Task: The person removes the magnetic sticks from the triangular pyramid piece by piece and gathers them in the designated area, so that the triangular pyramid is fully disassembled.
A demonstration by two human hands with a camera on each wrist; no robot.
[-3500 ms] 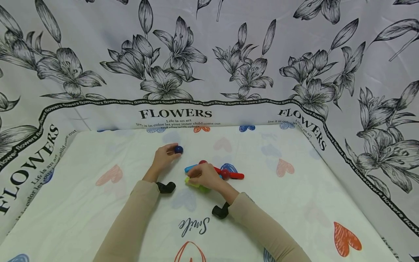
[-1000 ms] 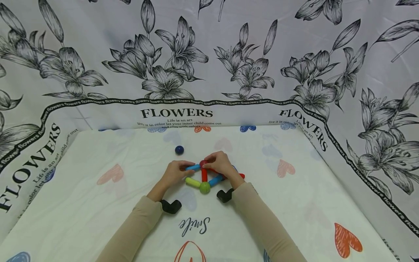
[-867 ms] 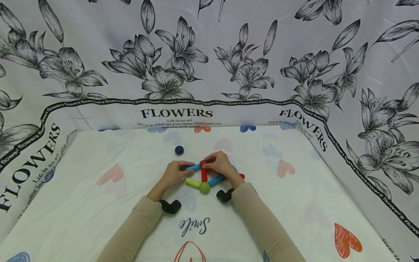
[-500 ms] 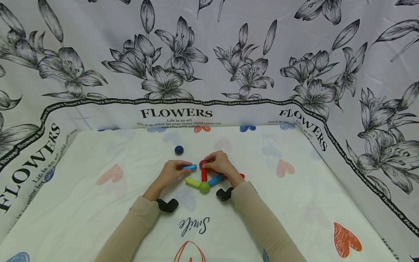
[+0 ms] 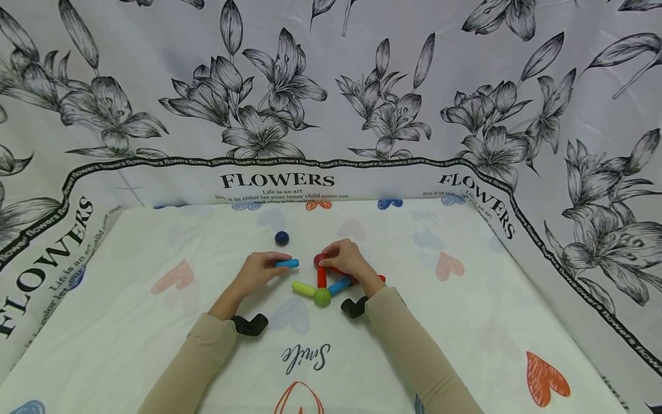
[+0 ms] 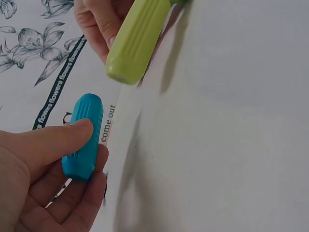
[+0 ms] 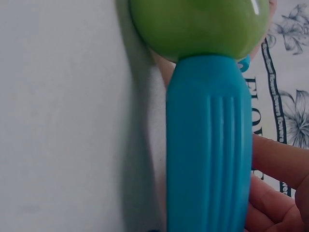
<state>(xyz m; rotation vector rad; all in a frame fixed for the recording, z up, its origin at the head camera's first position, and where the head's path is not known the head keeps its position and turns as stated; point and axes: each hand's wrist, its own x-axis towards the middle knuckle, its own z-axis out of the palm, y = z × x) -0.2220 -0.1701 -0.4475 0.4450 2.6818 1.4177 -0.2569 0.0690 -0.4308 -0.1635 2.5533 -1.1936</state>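
My left hand (image 5: 254, 271) pinches a short blue magnetic stick (image 6: 83, 140) between thumb and fingers, left of the joined toy pieces. A gap shows between this stick and the red ball (image 5: 318, 260), which my right hand (image 5: 349, 257) grips at its fingertips. From the red ball a red stick (image 5: 322, 278) runs to a green ball (image 5: 322, 297). A yellow-green stick (image 5: 303, 288) and a second blue stick (image 7: 207, 154) also join the green ball. Behind my right hand, more red pieces are partly hidden; one red stick end (image 5: 382, 278) shows.
A loose dark blue ball (image 5: 281, 237) lies beyond my left hand. Black wrist mounts (image 5: 250, 325) jut inward from both sleeves. The white cloth (image 5: 233, 368) with printed hearts covers the table, and a flowered curtain (image 5: 331, 126) hangs behind it.
Earlier my left hand set down the dark blue ball. It then held the blue stick against the red ball and has since drawn it away leftward. My right hand stays at the red ball.
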